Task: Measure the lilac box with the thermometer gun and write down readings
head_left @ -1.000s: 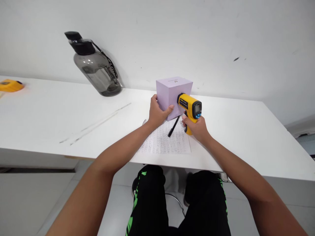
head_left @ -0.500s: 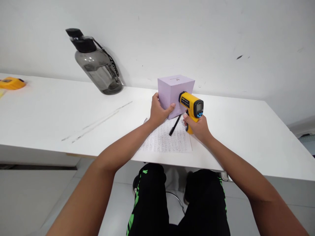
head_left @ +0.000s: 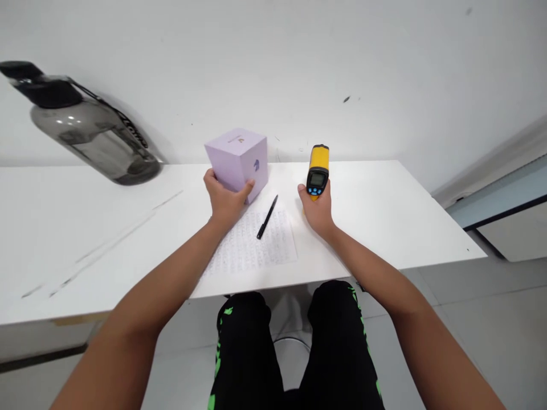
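My left hand [head_left: 228,199] grips a light purple box [head_left: 235,165] by its lower near side, the thumb on the right face. A small logo marks the box's top, and a dark emblem is on its right face. Held upright in my right hand [head_left: 318,213] is a yellow and black infrared thermometer [head_left: 318,168], its small screen and blue buttons turned towards me. The thermometer stands apart from the box, to its right; its handle is mostly hidden by my fingers. Between my hands a black pen [head_left: 267,217] lies across a sheet of handwritten paper [head_left: 256,250].
A large grey water bottle [head_left: 102,139] with a black lid stands at the back left of the white table [head_left: 376,222], near the wall [head_left: 273,68]. The table's front edge runs just above my knees. At the far right is a pale blue surface [head_left: 499,193].
My right hand has drawn the thermometer away from the box's face to the right, and it now points towards the wall. The view has turned right; the yellow tool at far left is out of sight.
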`<control>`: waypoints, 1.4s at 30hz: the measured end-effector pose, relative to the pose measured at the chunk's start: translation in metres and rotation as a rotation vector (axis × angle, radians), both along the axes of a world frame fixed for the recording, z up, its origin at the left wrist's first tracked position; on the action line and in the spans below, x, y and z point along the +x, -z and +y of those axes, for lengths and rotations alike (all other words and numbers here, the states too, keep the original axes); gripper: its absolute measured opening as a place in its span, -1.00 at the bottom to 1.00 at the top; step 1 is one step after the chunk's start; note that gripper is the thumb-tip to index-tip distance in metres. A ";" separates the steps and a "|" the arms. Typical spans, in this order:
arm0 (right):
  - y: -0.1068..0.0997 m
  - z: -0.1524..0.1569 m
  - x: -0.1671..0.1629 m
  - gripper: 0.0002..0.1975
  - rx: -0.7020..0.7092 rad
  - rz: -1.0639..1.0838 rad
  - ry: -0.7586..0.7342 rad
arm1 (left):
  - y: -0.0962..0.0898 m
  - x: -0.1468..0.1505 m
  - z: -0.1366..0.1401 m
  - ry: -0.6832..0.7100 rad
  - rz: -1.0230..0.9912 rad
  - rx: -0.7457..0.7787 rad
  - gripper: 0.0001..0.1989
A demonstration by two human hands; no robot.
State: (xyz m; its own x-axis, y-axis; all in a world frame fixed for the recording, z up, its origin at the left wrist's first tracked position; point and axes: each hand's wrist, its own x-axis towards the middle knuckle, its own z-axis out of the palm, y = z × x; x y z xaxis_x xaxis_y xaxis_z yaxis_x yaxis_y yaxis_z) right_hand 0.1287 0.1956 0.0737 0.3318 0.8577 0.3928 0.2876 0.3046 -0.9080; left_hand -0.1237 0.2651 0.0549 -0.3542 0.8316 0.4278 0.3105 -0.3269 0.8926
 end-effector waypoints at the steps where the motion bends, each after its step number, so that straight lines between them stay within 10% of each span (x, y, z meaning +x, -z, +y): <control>1: -0.002 0.000 0.001 -0.46 -0.015 0.026 0.016 | 0.000 -0.001 0.001 -0.010 -0.006 -0.013 0.05; 42: -0.022 -0.016 -0.007 -0.66 -0.134 0.111 -0.025 | -0.003 -0.005 0.005 0.006 -0.012 -0.075 0.07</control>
